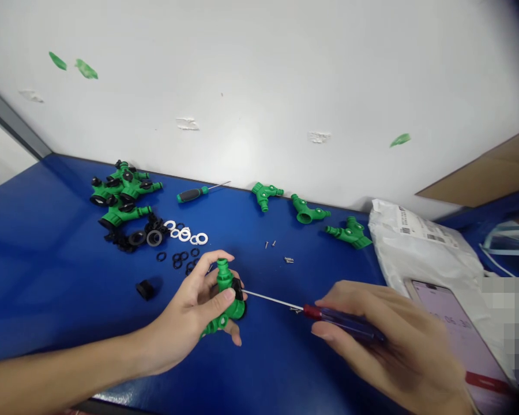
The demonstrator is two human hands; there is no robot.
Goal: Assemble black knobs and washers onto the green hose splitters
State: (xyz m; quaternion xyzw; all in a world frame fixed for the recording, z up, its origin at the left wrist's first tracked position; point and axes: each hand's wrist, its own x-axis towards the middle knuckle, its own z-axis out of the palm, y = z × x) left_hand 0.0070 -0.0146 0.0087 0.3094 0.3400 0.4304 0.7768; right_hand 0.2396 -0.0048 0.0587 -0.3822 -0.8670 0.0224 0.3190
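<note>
the left hand (pixel 185 311) clamps a green plastic hose connector (pixel 224 275) above the blue tabletop (pixel 43 253). the right hand (pixel 389 340), well apart, grips a red-and-blue screwdriver (pixel 343 320), its shaft tip at the connector's black fitting (pixel 237 289).

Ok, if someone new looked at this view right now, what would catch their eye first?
The green plastic hose splitter held in the left hand stands out at centre, with the red-and-blue-handled screwdriver in the right hand aimed at it. Beyond them, a heap of green splitter bodies sits on the blue bench top.
</note>
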